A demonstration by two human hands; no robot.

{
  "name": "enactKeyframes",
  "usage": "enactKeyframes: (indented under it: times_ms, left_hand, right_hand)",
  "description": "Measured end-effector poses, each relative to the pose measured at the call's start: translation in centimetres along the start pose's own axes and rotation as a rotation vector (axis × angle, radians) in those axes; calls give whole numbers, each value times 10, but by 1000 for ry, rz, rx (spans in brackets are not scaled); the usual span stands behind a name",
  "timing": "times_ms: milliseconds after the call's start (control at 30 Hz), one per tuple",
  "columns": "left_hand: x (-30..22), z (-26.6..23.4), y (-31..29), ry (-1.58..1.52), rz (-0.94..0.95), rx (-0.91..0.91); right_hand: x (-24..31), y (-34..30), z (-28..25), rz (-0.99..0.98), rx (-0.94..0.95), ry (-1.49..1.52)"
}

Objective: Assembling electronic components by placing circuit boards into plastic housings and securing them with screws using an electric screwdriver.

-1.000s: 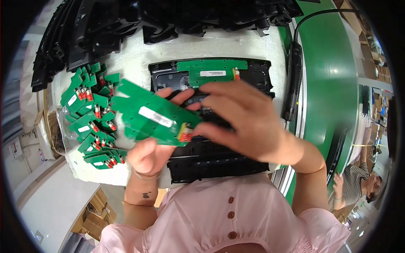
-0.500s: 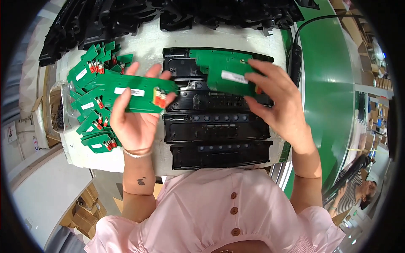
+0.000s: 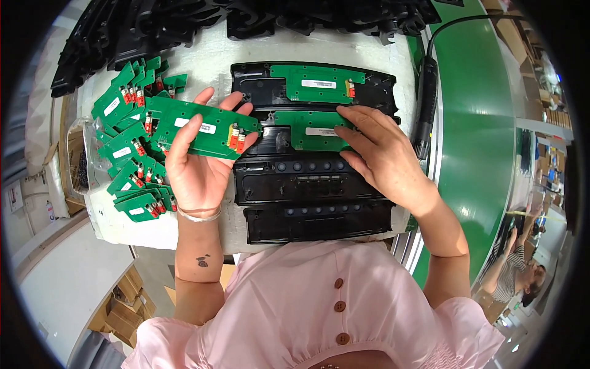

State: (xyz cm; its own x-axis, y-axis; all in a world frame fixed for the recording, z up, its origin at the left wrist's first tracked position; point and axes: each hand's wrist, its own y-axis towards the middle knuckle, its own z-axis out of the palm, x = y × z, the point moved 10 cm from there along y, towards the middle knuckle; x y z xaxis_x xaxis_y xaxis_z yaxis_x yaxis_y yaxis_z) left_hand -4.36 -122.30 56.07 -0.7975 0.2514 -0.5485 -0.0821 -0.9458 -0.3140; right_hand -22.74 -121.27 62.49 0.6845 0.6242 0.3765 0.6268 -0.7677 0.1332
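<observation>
My left hand (image 3: 200, 181) is palm up, its fingers closed round a green circuit board (image 3: 212, 138) with a white label and red-and-yellow connectors. Whether more boards lie beneath it I cannot tell. My right hand (image 3: 390, 160) grips the right end of a second circuit board (image 3: 313, 139), which lies over the second black plastic panel (image 3: 267, 144) from the far side; the fingers hide that end. Beyond it, another green board (image 3: 301, 89) sits in the farthest panel (image 3: 376, 95). Two nearer panels (image 3: 264, 187) (image 3: 267, 227) hold no green board and show a row of round buttons.
A loose heap of green boards (image 3: 126, 147) lies at the left of the white work surface (image 3: 227, 240). Black plastic parts (image 3: 184, 24) are piled along the far side. A black corded tool (image 3: 426, 104) lies at the right, beside a green surface (image 3: 476, 184). Another person (image 3: 516, 277) is far right.
My right hand has brought its circuit board down onto the second panel. The board in the farthest panel is now uncovered. My left hand still holds its board, slightly tilted.
</observation>
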Motion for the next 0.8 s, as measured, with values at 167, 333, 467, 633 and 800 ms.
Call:
enactKeyframes:
  times_ms: [167,333,467,633,800]
  left_hand:
    - [-1,-1,-1,-11,-11,19]
    - [0,0,0,-23,-19,42]
    - [-1,2,1,-15,-7,59]
    - [-1,7,-2,15,-2,122]
    - [0,11,-4,-4,-7,155]
  right_hand:
    - [-7,-2,-7,29,-42,23]
    - [-12,-10,-1,42,-12,24]
    - [-13,-12,0,41,-39,36]
    - [-15,-11,2,68,-34,46]
    - [-16,-12,2,81,-54,68]
